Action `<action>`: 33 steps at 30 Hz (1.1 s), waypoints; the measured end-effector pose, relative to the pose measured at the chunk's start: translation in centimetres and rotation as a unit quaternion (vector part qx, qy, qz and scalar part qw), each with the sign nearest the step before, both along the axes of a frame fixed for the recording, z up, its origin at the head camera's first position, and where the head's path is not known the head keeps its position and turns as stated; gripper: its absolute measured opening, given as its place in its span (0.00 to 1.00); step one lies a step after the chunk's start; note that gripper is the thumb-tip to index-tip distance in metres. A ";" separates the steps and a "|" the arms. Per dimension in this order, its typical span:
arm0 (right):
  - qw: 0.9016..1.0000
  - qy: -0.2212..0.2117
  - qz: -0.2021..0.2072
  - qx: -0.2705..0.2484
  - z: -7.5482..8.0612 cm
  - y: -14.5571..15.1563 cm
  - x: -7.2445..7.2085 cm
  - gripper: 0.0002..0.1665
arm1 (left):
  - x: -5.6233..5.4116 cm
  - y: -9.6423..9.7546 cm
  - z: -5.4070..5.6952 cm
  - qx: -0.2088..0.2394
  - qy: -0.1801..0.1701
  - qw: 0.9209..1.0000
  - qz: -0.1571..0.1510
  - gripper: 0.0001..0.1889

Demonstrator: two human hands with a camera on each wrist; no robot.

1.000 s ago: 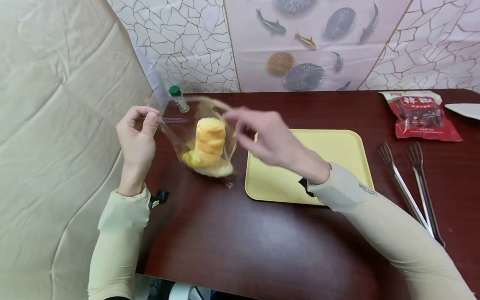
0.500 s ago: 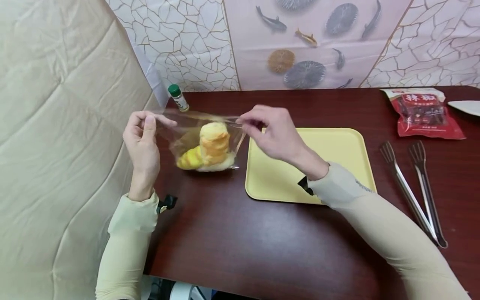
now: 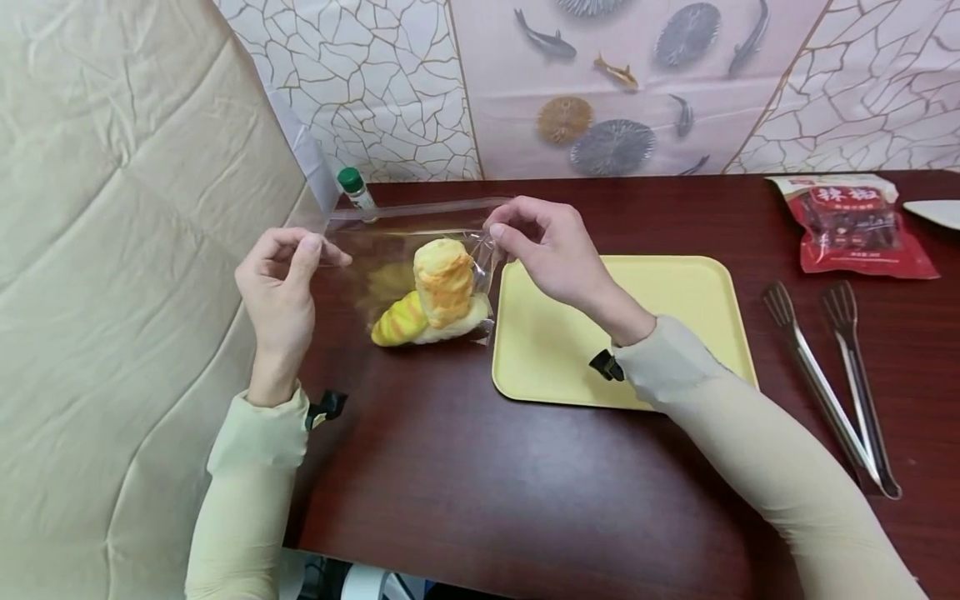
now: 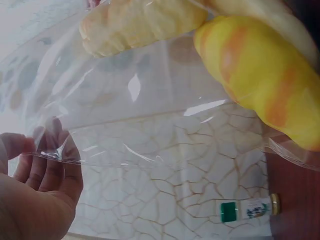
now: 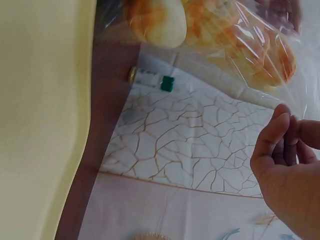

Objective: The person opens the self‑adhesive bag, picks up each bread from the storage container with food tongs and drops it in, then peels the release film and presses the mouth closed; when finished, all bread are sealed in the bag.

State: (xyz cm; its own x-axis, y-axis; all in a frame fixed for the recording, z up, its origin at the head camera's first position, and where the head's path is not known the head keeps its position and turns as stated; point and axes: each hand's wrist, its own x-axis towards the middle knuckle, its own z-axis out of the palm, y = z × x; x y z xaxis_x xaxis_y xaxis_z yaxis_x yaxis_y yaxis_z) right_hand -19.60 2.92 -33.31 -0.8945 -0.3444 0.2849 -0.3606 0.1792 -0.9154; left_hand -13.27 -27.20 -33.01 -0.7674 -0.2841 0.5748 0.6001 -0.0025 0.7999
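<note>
A clear plastic bag (image 3: 352, 242) hangs stretched between both hands. My left hand (image 3: 277, 279) pinches its upper left edge between thumb and fingers, as the left wrist view also shows. At the upper right corner, my right hand (image 3: 551, 250) pinches the film. Inside are a yellow bread roll with orange stripes (image 3: 400, 320), an upright golden-cream bread (image 3: 444, 283) and a pale bread (image 3: 453, 331) beneath them. The left wrist view shows the striped roll (image 4: 255, 70) close up through the film. Whether the bag's bottom touches the table cannot be made out.
Right of the bag lies a yellow tray (image 3: 555, 367), partly under my right forearm. Metal tongs (image 3: 832, 392) lie farther right. A red food packet (image 3: 851, 229) and a white object (image 3: 933, 213) sit behind them. A green-capped bottle (image 3: 356, 190) stands behind the bag.
The right hand has moved slightly right and up, then taken hold of the bag's right corner. The bag's mouth, open wide before, is now drawn flat between both hands; the breads have shifted right.
</note>
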 end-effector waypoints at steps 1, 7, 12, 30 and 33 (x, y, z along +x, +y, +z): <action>1.000 -0.004 0.005 -0.008 0.0 0.0 0.1 0.08 | 0.2 0.0 0.1 0.005 0.005 1.000 0.001 0.07; 0.999 -0.035 0.022 -0.020 -0.2 -0.4 0.0 0.11 | 0.7 0.3 0.6 0.026 0.005 1.000 -0.006 0.04; 0.998 -0.064 0.021 -0.013 -1.2 -0.6 -0.4 0.12 | 0.4 0.3 0.2 0.014 -0.017 1.000 -0.007 0.06; 0.978 0.016 -0.136 0.159 1.6 -0.2 0.1 0.16 | 0.5 2.5 1.2 -0.032 -0.014 0.999 0.015 0.07; 0.966 0.159 -0.165 0.118 2.9 -1.3 1.2 0.14 | 0.4 2.9 1.3 -0.035 -0.013 0.999 0.009 0.07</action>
